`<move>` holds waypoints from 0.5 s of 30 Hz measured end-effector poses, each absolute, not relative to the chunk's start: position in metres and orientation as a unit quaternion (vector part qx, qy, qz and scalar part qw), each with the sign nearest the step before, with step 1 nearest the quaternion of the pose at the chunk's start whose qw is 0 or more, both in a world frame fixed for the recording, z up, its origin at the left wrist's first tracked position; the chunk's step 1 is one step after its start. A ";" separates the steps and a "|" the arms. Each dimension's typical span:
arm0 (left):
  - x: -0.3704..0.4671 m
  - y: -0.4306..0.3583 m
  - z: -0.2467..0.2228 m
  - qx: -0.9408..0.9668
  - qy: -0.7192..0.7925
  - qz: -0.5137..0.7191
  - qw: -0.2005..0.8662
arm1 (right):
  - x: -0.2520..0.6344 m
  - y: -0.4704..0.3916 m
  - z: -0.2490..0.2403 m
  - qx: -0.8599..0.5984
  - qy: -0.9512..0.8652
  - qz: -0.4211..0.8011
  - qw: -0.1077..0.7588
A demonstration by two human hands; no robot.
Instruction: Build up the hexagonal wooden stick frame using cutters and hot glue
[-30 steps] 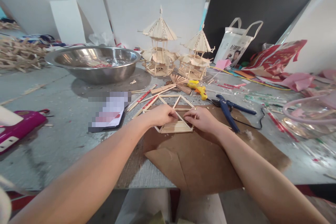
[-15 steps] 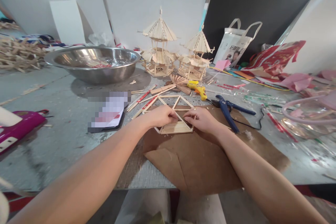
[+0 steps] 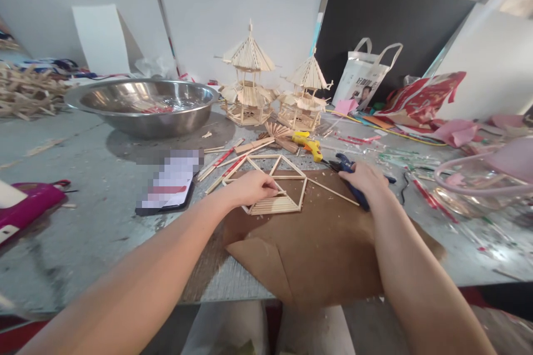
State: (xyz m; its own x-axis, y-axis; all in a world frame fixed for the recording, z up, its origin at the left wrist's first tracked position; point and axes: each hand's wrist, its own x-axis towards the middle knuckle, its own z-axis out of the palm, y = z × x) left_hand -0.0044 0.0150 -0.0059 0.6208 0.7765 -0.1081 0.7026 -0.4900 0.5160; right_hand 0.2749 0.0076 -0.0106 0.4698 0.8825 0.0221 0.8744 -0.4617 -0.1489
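A flat hexagonal frame of pale wooden sticks (image 3: 303, 194) lies on brown cardboard (image 3: 325, 249), with one lower triangle filled by parallel sticks. My left hand (image 3: 254, 187) rests over its left part, the fingers pinched on a thin wooden stick (image 3: 281, 193) just above the filled rows. To the right, my right hand (image 3: 368, 180) closes around the blue-handled cutters (image 3: 361, 198), which still lie on the cardboard; the palm hides part of the handles. One loose stick (image 3: 335, 192) lies between the frame and the cutters.
Behind the frame lie a yellow glue gun (image 3: 308, 147) and loose sticks. Two stick pagodas (image 3: 249, 94) stand at the back, beside a steel basin (image 3: 154, 122). A phone (image 3: 169, 186) lies left, and a magenta tool (image 3: 33, 205) farther left. Plastic scraps and a red bag (image 3: 420, 100) occupy the right.
My right hand has left the stick frame and moved right onto the blue-handled cutters. The left hand stays at the frame. The view has shifted slightly.
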 end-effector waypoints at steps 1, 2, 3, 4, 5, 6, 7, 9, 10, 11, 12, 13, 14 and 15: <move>-0.005 0.015 -0.006 0.857 0.435 0.083 0.265 | 0.277 0.008 -0.012 -0.856 -0.513 0.037 0.056; -0.006 0.014 -0.005 0.852 0.440 0.097 0.266 | 0.278 0.008 -0.014 -0.856 -0.513 0.041 0.048; -0.006 0.013 -0.005 0.847 0.446 0.109 0.269 | 0.279 0.009 -0.016 -0.857 -0.512 0.041 0.047; -0.006 0.013 -0.005 0.840 0.452 0.121 0.274 | 0.278 0.009 -0.017 -0.857 -0.511 0.039 0.050; -0.006 0.012 -0.004 0.834 0.457 0.131 0.281 | 0.278 0.009 -0.018 -0.858 -0.509 0.038 0.059; -0.006 0.012 -0.005 0.827 0.462 0.141 0.289 | 0.278 0.009 -0.019 -0.858 -0.506 0.037 0.073; -0.005 0.011 -0.005 0.821 0.464 0.151 0.297 | 0.277 0.009 -0.019 -0.859 -0.501 0.032 0.096; -0.004 0.011 -0.006 0.814 0.464 0.174 0.304 | 0.275 0.009 -0.016 -0.862 -0.484 0.013 0.147; -0.004 0.011 -0.007 0.812 0.462 0.186 0.303 | 0.274 0.008 -0.014 -0.864 -0.474 0.001 0.169; -0.003 0.011 -0.008 0.811 0.459 0.198 0.304 | 0.273 0.007 -0.012 -0.866 -0.463 -0.013 0.187; -0.003 0.012 -0.008 0.808 0.457 0.208 0.307 | 0.271 0.006 -0.009 -0.867 -0.454 -0.029 0.205; -0.003 0.012 -0.008 0.806 0.455 0.217 0.311 | 0.269 0.005 -0.006 -0.864 -0.449 -0.047 0.224; -0.002 0.012 -0.009 0.804 0.452 0.224 0.315 | 0.267 0.004 -0.003 -0.857 -0.449 -0.066 0.244; -0.002 0.012 -0.009 0.805 0.448 0.227 0.316 | 0.265 0.002 -0.001 -0.845 -0.452 -0.088 0.271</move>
State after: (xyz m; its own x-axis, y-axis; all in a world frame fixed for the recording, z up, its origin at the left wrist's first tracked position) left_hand -0.0023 0.0120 -0.0087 0.4948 0.8651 0.0825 0.5773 -0.3982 0.7129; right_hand 0.2647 0.0019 -0.0011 0.5759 0.7161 0.3943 0.8118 -0.4441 -0.3791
